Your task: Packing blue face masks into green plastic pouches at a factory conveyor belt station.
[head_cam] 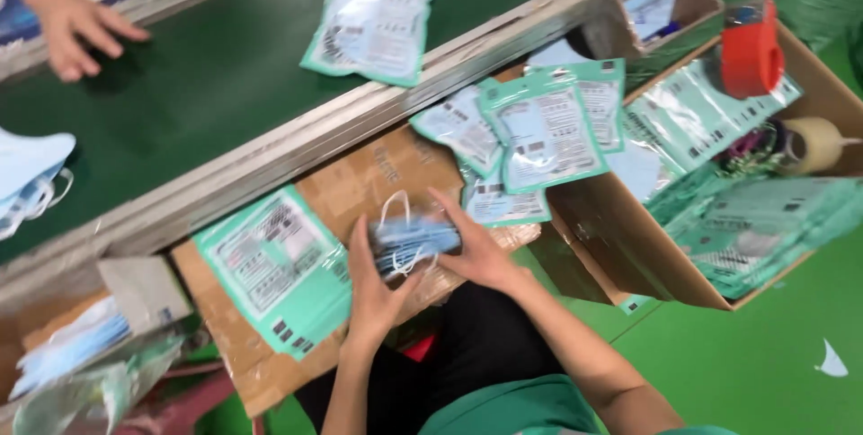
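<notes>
Beside a green conveyor belt point(225, 66), left hand point(373, 287) and right hand point(476, 251) clasp a stack of blue face masks point(415, 242) — loose ear loops could snag, spilling the stack.

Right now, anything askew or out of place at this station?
Yes: green pouches lie fanned crookedly, overlapping and overhanging the cardboard box. Both hands, left hand and right hand, hold a stack of blue masks. No damage visible.

A packing line in a factory; green conveyor belt point(225, 66), pouches point(373, 20), cardboard boxes point(629, 246).
</notes>
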